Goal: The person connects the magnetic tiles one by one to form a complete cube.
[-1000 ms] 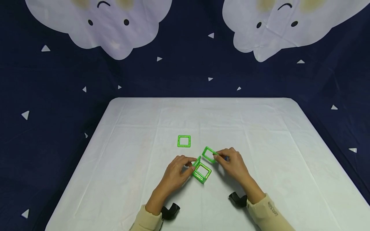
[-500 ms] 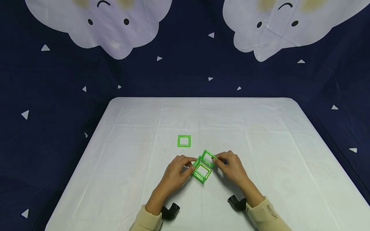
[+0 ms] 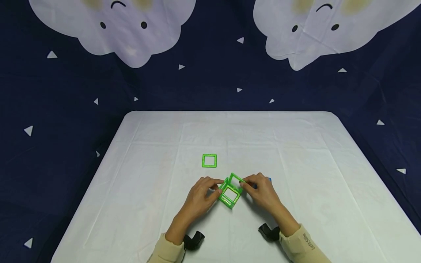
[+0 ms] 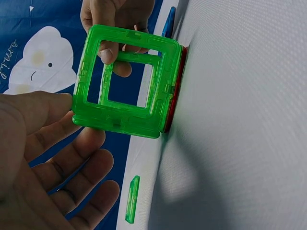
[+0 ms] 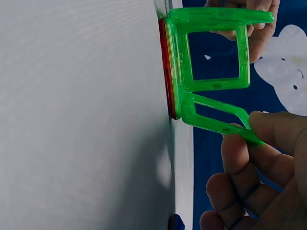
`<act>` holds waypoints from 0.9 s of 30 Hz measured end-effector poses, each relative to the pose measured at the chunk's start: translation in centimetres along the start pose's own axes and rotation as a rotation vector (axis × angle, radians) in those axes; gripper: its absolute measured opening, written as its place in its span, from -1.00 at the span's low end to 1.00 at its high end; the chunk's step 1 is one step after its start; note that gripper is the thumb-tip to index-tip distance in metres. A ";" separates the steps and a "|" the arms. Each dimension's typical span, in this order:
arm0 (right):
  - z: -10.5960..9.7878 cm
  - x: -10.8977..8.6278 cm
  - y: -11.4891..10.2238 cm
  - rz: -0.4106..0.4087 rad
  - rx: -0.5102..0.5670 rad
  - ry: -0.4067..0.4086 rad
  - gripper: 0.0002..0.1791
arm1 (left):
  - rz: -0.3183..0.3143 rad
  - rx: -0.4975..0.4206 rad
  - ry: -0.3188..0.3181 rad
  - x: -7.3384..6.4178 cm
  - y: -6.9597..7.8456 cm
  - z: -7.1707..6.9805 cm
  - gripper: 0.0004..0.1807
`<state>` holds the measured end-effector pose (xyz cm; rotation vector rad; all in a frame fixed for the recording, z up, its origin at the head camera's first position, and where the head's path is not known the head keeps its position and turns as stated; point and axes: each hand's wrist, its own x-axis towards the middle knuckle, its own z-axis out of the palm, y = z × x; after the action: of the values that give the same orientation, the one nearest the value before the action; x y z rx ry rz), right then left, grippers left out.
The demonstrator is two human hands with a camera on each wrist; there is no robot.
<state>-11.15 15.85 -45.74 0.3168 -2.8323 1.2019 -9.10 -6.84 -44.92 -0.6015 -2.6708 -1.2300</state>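
A small build of green magnetic tiles stands on the table, its green base (image 3: 236,202) lying on a red tile (image 5: 166,67) that shows in both wrist views. My left hand (image 3: 201,193) pinches an upright green wall tile (image 4: 127,126) by its edge with thumb and index finger; the other fingers are spread loosely. Across from it, my right hand (image 3: 263,190) pinches another square green magnetic tile (image 5: 211,125) between thumb and fingers. That tile's lower edge meets the base at its far right side, and it leans outward in the right wrist view.
One loose green square tile (image 3: 203,160) lies flat beyond the build. A blue piece (image 5: 176,223) lies behind the right hand, mostly hidden in the head view. The white table (image 3: 148,182) ends at a dark blue cloud-patterned cloth (image 3: 210,87).
My right hand has brought its green tile down and left, from apart to up against the base's edge. The left hand has stayed in place on its wall tile.
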 end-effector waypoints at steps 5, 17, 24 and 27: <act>0.1 0.0 0.2 -0.020 0.006 -0.003 -0.90 | 0.002 0.000 -0.002 0.1 0.0 0.0 -0.73; 0.1 -0.1 0.2 -0.126 -0.049 0.022 -0.89 | 0.010 0.001 0.007 0.0 -0.1 0.1 -0.74; 0.3 -0.2 0.0 -0.209 -0.077 0.029 -0.89 | 0.027 0.002 0.009 0.0 -0.1 0.0 -0.73; 0.3 -0.2 0.0 -0.213 -0.084 0.033 -0.89 | 0.035 0.004 0.013 0.0 -0.2 0.1 -0.73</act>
<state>-10.95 15.65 -45.99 0.5718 -2.7272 1.0342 -9.19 -6.85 -45.08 -0.6346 -2.6395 -1.2146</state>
